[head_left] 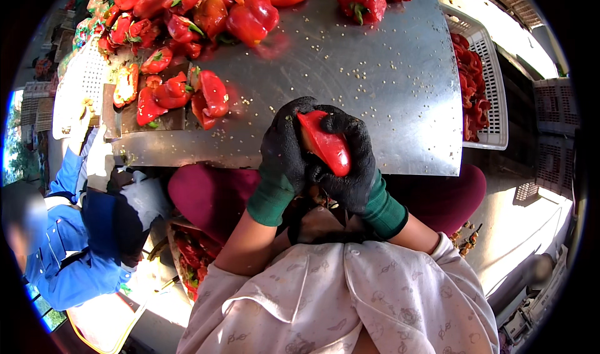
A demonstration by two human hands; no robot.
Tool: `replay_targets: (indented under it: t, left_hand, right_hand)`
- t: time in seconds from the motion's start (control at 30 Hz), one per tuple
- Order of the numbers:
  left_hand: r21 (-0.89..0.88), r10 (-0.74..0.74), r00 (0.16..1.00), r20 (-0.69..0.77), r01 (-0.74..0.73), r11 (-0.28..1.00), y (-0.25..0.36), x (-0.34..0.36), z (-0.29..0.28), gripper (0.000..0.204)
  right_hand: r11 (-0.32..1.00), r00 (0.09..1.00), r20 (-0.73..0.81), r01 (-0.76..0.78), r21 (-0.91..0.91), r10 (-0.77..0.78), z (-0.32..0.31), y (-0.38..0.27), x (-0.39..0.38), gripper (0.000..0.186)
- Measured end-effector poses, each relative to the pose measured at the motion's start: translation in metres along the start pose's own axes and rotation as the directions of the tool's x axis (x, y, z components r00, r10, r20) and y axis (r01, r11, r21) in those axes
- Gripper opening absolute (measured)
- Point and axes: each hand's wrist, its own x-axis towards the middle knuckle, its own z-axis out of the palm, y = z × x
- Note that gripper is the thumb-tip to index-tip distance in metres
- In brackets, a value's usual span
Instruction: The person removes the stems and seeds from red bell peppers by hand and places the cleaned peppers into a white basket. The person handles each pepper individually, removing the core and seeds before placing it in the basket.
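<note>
A red pepper [330, 144], apparently a cut piece, is held over the near edge of the metal table [375, 85]. My left hand [282, 143], in a black glove with a green cuff, is closed around its left side. From the other side my right hand [359, 146], gloved the same way, grips it with fingers curled over the top. The pepper's underside is hidden by the gloves. To the left lie several cut red pepper pieces [169, 93], and behind them a heap of red peppers [251, 18].
At the right edge stands a white crate [495, 91] holding red pepper pieces [469, 85]. Two red peppers [362, 1] lie at the far side. Pale seeds are scattered over the tabletop. At left a person in blue [75, 248] sits near a white basket [78, 82].
</note>
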Motion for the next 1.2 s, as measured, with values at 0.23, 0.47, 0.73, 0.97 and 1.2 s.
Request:
replay_targets:
  t: [0.23, 0.47, 0.73, 0.97, 1.2]
  left_hand:
    - [0.042, -0.051, 0.968, 0.246, 0.042, 0.998, -0.005, -0.013, -0.022, 0.056]
    - [0.524, -0.328, 0.688, 0.647, -0.089, 0.847, 0.013, -0.019, -0.055, 0.041]
    - [0.294, -0.257, 0.861, 0.439, 0.133, 0.947, 0.008, -0.036, -0.086, 0.040]
    - [0.634, -0.385, 0.919, -0.089, 0.351, 0.690, -0.040, 0.016, -0.140, 0.044]
    - [0.917, -0.418, 0.908, -0.039, 0.199, 0.346, -0.100, 0.011, -0.096, 0.070]
  right_hand:
    - [0.971, 0.963, 0.180, -0.169, -0.169, 0.199, -0.026, -0.017, 0.000, 0.061]
    - [0.922, 0.912, 0.231, -0.274, -0.275, 0.340, -0.051, -0.042, 0.007, 0.052]
    - [0.296, 0.830, 0.487, 0.553, -0.779, -0.271, -0.052, -0.017, 0.018, 0.059]
    - [0.849, 0.858, -0.143, -0.439, 0.294, 0.494, -0.080, -0.004, 0.031, 0.044]
    - [0.362, 0.962, -0.208, 0.132, 0.923, 0.179, -0.194, -0.045, 0.026, 0.060]
